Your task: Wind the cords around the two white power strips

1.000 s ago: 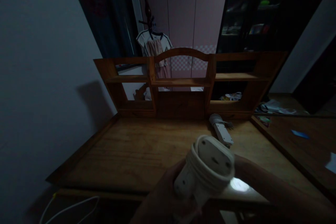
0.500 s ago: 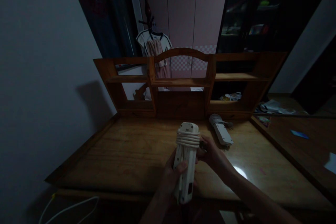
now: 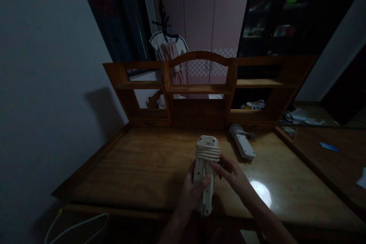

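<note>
Above the front of the desk I hold a white power strip (image 3: 205, 183) nearly upright, its cord (image 3: 208, 153) wound in several turns around the upper part. My left hand (image 3: 192, 190) is closed around its left side, thumb across the front. My right hand (image 3: 228, 171) grips the right edge just below the coils, thumb on the front and other fingers partly hidden behind. A second white power strip (image 3: 243, 145), also with its cord wrapped round one end, lies on the desk to the right, apart from my hands.
The wooden desk (image 3: 137, 164) has a low open shelf unit (image 3: 197, 89) along its back. A wall (image 3: 57, 84) rises at the left. A white cable (image 3: 77, 228) hangs near the front left edge. A blue card-like item (image 3: 328, 146) lies on the surface beyond the right edge.
My right hand has moved from beside the strip onto its edge, with the thumb now on the front. The strip has shifted slightly right and turned a little.
</note>
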Motion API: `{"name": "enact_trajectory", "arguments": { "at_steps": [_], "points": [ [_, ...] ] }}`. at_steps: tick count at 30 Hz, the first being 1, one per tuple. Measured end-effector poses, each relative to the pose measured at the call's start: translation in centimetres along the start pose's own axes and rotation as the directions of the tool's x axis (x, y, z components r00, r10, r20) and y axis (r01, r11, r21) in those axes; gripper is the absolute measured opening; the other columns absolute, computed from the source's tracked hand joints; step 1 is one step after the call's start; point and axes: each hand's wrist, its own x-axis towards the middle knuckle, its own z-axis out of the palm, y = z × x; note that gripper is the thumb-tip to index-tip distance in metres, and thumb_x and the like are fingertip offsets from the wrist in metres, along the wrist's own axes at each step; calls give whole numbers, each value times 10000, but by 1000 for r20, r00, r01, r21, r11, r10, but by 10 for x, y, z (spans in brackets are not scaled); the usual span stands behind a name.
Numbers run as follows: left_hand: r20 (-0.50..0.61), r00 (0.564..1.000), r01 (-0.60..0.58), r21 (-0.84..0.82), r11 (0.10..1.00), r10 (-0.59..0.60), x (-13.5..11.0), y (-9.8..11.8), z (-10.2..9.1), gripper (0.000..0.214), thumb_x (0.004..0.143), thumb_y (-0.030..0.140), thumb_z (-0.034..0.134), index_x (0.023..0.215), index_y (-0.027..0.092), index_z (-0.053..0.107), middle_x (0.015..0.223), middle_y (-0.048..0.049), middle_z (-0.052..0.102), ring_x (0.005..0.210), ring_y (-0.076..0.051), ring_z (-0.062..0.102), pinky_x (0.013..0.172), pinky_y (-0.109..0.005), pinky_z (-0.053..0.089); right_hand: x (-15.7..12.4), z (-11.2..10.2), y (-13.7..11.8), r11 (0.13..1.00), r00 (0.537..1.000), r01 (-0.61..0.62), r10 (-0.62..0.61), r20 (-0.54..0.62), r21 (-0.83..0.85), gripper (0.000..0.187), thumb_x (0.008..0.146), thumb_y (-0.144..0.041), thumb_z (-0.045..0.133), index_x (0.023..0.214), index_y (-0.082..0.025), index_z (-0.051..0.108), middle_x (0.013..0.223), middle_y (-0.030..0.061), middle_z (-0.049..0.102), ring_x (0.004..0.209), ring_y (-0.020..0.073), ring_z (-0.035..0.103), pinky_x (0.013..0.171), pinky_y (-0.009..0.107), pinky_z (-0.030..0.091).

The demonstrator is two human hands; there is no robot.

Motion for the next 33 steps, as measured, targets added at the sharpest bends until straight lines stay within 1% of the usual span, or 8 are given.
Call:
{"name": "enact_trajectory", "arguments": {
  "at_steps": [2, 6, 9, 16, 19, 22, 28, 33],
  "points": [
    [36, 999, -35, 9, 999, 35, 0, -2, 0, 597, 800, 391, 639, 1325, 208, 421, 1134, -89, 645, 839, -195, 662, 723, -279, 540, -2, -3, 0, 1000, 1000, -6, 6, 9, 8, 339, 817, -432, 619, 1011, -152, 616, 778, 13, 586, 666, 141, 495, 583, 246, 393],
    [93, 994, -61, 7, 998, 60, -2, 1, 7, 563, 834, 361, 604, 1336, 204, 404, 1188, -91, 628, 1017, -239, 628, 829, -304, 517, -9, -7, -6, 1000, 1000, 0, 0, -9, 3, 285, 823, -399, 619, 984, -164, 617, 772, 12, 582, 665, 141, 499, 587, 240, 394],
    [89, 993, -85, 29, 996, 82, -5, 7, 15, 572, 833, 348, 608, 1343, 202, 395, 1238, -88, 603, 1109, -249, 583, 862, -289, 502, -14, -11, -12, 1000, 999, -7, 7, -34, -4, 272, 814, -395, 627, 974, -175, 613, 746, 6, 566, 636, 139, 489, 560, 238, 386],
    [57, 998, -22, 70, 997, 18, -8, 5, 27, 628, 819, 401, 615, 1363, 213, 365, 1224, -87, 607, 1074, -251, 601, 839, -301, 517, -17, -20, -10, 991, 998, -25, 32, -53, 128, 316, 773, -419, 666, 952, -165, 610, 784, 17, 563, 629, 128, 448, 527, 233, 363],
    [42, 999, -9, 77, 997, 6, -7, 1, 29, 637, 822, 403, 613, 1369, 206, 354, 1213, -98, 610, 1060, -249, 608, 845, -311, 513, -18, -21, -7, 984, 994, -72, 84, -69, 166, 318, 745, -422, 690, 902, -153, 624, 694, -3, 536, 562, 106, 403, 504, 233, 327],
    [3, 999, -39, 73, 997, 39, -5, -1, 31, 662, 814, 395, 624, 1378, 197, 341, 1221, -112, 603, 1087, -252, 596, 867, -312, 502, -17, -20, -8, 977, 991, -107, 120, -59, 184, 315, 728, -432, 701, 857, -153, 633, 611, -25, 495, 523, 96, 372, 498, 234, 304],
    [-78, 995, -56, 52, 997, 60, -7, -3, 33, 703, 789, 381, 654, 1377, 164, 335, 1246, -130, 589, 1117, -246, 584, 892, -297, 490, -16, -17, -6, 971, 991, -100, 117, -71, 215, 335, 713, -463, 710, 804, -151, 631, 621, -17, 516, 525, 99, 397, 506, 239, 315],
    [-64, 998, 2, 99, 995, 4, -10, -7, 31, 673, 804, 394, 632, 1360, 156, 336, 1233, -139, 595, 1084, -243, 602, 891, -315, 484, -16, -19, 7, 961, 988, -144, 152, -15, 235, 354, 708, -461, 722, 829, -140, 635, 610, -18, 510, 510, 95, 411, 484, 232, 309]
  ]
}}
